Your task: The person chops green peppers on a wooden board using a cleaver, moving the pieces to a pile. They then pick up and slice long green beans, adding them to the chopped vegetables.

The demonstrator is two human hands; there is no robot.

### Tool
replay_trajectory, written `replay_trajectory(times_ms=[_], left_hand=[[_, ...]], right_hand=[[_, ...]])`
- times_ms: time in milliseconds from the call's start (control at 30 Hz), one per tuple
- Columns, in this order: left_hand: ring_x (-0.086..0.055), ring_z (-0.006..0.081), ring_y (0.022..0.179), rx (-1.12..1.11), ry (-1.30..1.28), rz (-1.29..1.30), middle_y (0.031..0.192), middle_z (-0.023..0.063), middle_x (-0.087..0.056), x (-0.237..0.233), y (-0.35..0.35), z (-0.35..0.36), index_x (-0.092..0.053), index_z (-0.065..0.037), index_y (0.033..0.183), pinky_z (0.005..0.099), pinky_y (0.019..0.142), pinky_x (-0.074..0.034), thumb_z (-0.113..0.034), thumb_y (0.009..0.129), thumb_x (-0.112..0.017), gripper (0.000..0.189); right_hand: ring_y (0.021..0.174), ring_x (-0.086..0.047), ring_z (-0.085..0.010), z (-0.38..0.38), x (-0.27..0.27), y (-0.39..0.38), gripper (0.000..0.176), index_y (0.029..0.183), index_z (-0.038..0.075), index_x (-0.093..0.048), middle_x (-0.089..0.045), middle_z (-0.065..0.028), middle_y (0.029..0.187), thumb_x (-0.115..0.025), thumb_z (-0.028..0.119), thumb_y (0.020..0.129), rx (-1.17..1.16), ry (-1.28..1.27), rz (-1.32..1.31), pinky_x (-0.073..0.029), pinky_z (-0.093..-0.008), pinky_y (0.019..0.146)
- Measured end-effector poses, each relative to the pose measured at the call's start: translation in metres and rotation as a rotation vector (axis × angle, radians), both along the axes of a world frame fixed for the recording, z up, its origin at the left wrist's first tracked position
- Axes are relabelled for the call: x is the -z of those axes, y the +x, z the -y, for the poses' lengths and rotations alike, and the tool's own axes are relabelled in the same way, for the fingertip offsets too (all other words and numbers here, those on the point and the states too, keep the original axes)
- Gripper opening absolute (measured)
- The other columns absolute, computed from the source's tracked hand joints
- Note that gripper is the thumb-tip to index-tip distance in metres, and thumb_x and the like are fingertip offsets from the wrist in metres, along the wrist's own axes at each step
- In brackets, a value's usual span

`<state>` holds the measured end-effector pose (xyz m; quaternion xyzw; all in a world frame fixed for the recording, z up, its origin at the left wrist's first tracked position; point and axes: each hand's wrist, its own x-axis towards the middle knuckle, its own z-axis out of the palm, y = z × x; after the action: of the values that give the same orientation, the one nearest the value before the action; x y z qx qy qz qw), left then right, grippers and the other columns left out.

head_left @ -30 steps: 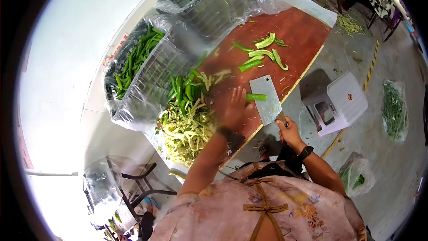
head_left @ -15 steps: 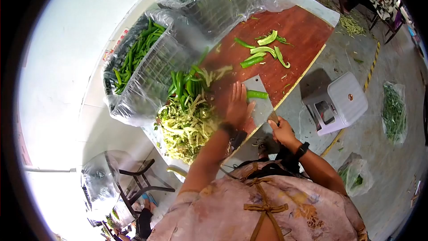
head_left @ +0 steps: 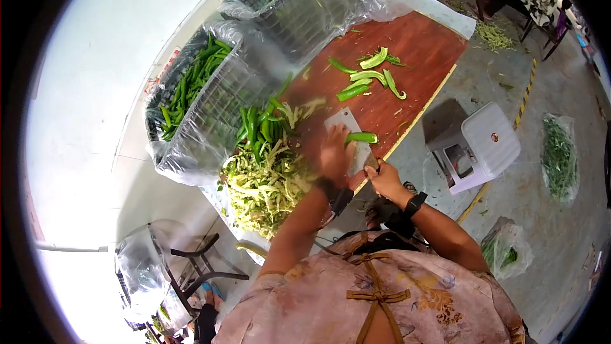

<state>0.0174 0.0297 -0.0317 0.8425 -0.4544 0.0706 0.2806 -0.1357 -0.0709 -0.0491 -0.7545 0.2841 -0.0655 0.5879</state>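
Note:
A cleaver [head_left: 361,157] with a pale, broad blade and a hole near its far corner is over the near edge of the red-brown board [head_left: 420,45]. My right hand [head_left: 386,182] is closed round its handle. A green pepper [head_left: 363,137] shows across the blade. My left hand [head_left: 335,153], slightly blurred, has its fingers bent at the pepper's left end, against the blade. Left of that hand lie a pile of pale green shredded pepper pulp [head_left: 264,185] and several whole green peppers [head_left: 261,124]. Opened pepper pieces [head_left: 367,77] rest farther up the board.
Plastic-lined crates [head_left: 210,112] stand along the wall side, one holding green peppers [head_left: 197,80]. A grey-white stool [head_left: 490,140] is on the floor at right, near bags of greens [head_left: 560,159]. Another person [head_left: 541,0] sits at upper right; a chair [head_left: 203,261] stands lower left.
Both hands and the cleaver have shifted slightly left in view. My left fingers, stretched flat along the blade before, are now bent by the pepper's end. The view has shifted a little.

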Motion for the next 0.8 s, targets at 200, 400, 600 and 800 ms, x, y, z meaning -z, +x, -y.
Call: replay_trajectory(times_ms=[200,400,600,800], left_hand=[[-0.057,0.0322,0.11,-0.179,-0.264,-0.317,0.118,0.0148,-0.06,0.005,0.004,0.011,-0.063,-0.003,0.108,0.0435,0.093,-0.043,-0.015,0.086,-0.061,0.026],[-0.061,0.0324,0.086,-0.205,-0.472,-0.526,0.089,0.0158,-0.063,-0.039,0.019,-0.005,-0.062,-0.002,0.105,0.0408,0.077,-0.048,-0.018,0.091,-0.056,0.022],[-0.061,0.035,0.078,-0.323,-0.505,-0.678,0.081,0.0155,-0.062,-0.033,0.075,0.012,-0.062,-0.004,0.103,0.0461,0.072,-0.048,-0.02,0.09,-0.054,0.022],[-0.05,0.0322,0.109,-0.422,0.016,-0.07,0.118,0.015,-0.054,-0.045,0.051,-0.009,-0.06,-0.003,0.112,0.0446,0.091,-0.042,-0.019,0.085,-0.056,0.031]], right_hand=[[0.04,-0.052,-0.0153,0.004,0.0,0.003,0.028,0.099,0.002,-0.057,-0.055,-0.0052,0.057,-0.059,0.029,0.092,-0.017,-0.048,-0.039,-0.04,-0.0312,0.039],[0.04,-0.052,-0.0156,0.009,-0.01,0.002,0.031,0.101,0.001,-0.058,-0.055,-0.0057,0.056,-0.06,0.03,0.092,-0.042,-0.071,0.004,-0.041,-0.0314,0.04],[0.039,-0.046,-0.0111,0.029,-0.025,-0.009,0.029,0.104,0.0,-0.057,-0.052,-0.0023,0.057,-0.061,0.026,0.092,-0.041,0.097,0.034,-0.038,-0.0286,0.039],[0.047,-0.047,-0.0081,0.074,-0.058,-0.063,0.032,0.12,0.002,-0.052,-0.052,0.0005,0.062,-0.056,0.009,0.09,0.081,0.204,0.054,-0.039,-0.0246,0.044]])
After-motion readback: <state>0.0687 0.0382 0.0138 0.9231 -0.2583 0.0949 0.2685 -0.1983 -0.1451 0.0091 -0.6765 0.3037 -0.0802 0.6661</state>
